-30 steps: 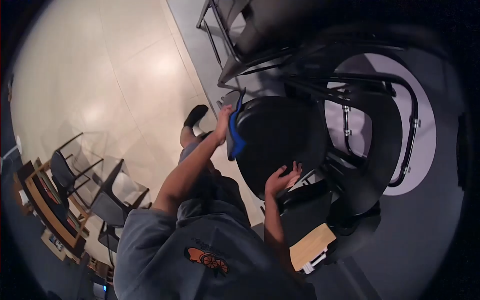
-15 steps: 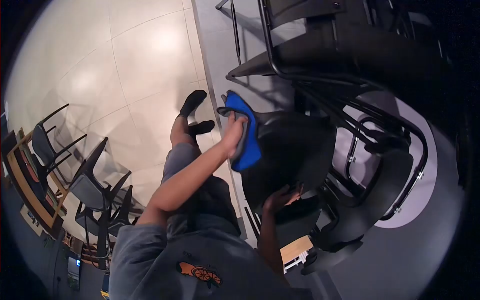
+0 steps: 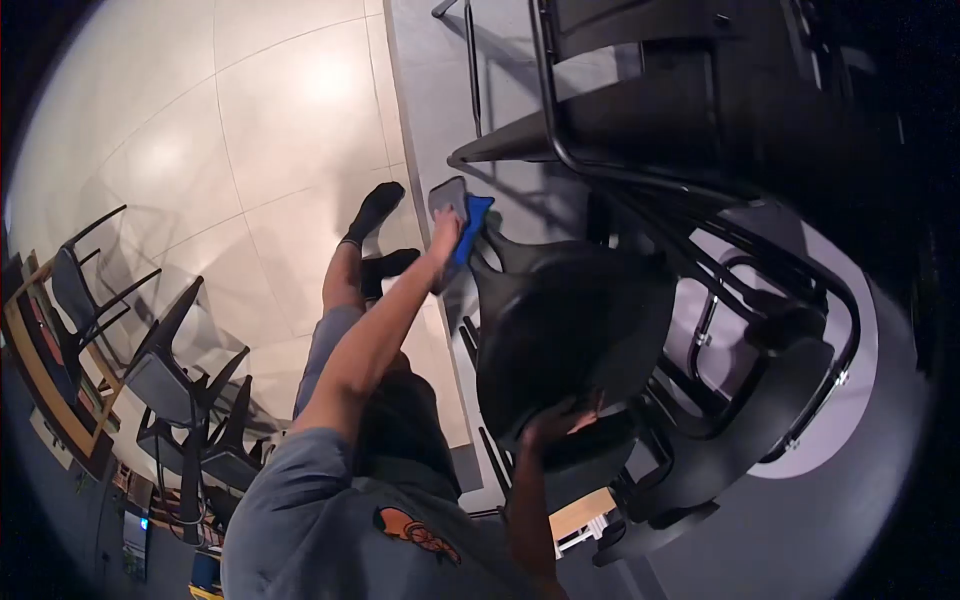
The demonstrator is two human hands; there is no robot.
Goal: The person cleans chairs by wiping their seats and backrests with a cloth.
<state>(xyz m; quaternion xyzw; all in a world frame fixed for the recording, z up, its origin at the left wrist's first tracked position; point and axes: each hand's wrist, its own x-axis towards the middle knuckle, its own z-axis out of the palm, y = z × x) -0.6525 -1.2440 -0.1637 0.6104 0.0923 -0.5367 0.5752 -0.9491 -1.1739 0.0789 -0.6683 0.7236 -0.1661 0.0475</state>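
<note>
My left hand (image 3: 447, 232) is closed around a folded cloth (image 3: 472, 225), blue on one side and grey on the other. It holds the cloth against the near left end of a black chair (image 3: 570, 330), by its arm-like curved part. Lower down, my right hand (image 3: 562, 422) grips the dark lower edge of the same chair; shadow partly hides its fingers.
More black chairs with tube frames (image 3: 560, 130) crowd the upper right, and another (image 3: 740, 400) stands over a round pale surface (image 3: 850, 420). Grey chairs (image 3: 165, 385) line the left side by a wooden shelf (image 3: 50, 370). A grey strip (image 3: 425, 110) borders the pale tiles.
My left hand has moved the cloth up and left, off the chair's broad surface to its end. The cloth now shows more grey. My right hand has shifted slightly down with the chair.
</note>
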